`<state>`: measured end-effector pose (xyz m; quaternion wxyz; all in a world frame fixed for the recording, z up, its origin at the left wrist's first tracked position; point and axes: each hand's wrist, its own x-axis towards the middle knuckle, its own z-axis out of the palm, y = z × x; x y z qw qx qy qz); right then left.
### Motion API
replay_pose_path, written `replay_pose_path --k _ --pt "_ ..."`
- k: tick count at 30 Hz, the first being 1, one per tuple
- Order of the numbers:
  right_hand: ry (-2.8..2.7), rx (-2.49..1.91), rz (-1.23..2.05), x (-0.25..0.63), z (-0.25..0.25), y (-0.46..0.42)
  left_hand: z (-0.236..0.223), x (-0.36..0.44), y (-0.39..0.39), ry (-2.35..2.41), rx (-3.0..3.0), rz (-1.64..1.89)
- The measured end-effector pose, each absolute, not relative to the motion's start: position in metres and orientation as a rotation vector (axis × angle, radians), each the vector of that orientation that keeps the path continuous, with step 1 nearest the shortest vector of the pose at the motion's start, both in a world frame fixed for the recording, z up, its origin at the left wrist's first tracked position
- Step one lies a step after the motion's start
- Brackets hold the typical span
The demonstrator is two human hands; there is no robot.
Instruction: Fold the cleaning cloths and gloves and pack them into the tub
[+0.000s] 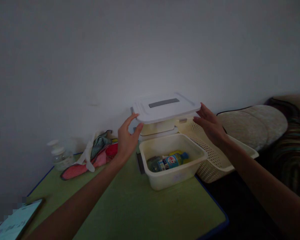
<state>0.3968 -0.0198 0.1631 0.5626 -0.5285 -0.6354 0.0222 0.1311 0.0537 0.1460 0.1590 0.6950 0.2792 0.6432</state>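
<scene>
A white plastic lid with a grey handle strip is level above the back of the table. At its left front corner, my left hand pinches the edge, thumb lower than the fingers. My right hand grips the right end, its fingertips partly hidden behind the rim. Under the lid shows part of a pale container; whether the two touch I cannot tell. In front stands an open cream plastic box, with a small bottle with a blue label lying inside among other items.
A perforated cream basket stands right of the box, by the table edge. On the green table lie a red and grey cloth bundle, white-capped jars and a phone or tablet. Rolled bedding is at right.
</scene>
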Motion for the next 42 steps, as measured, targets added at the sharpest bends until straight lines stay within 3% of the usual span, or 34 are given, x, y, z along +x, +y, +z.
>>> replay_pose_path --k 17,42 --pt "-1.260 -1.212 0.233 0.391 0.064 -0.094 0.069 0.113 -0.025 0.899 1.958 1.707" --pt "-1.235 -1.243 0.384 0.408 0.014 -0.104 0.022 0.111 -0.036 1.031 2.023 1.492"
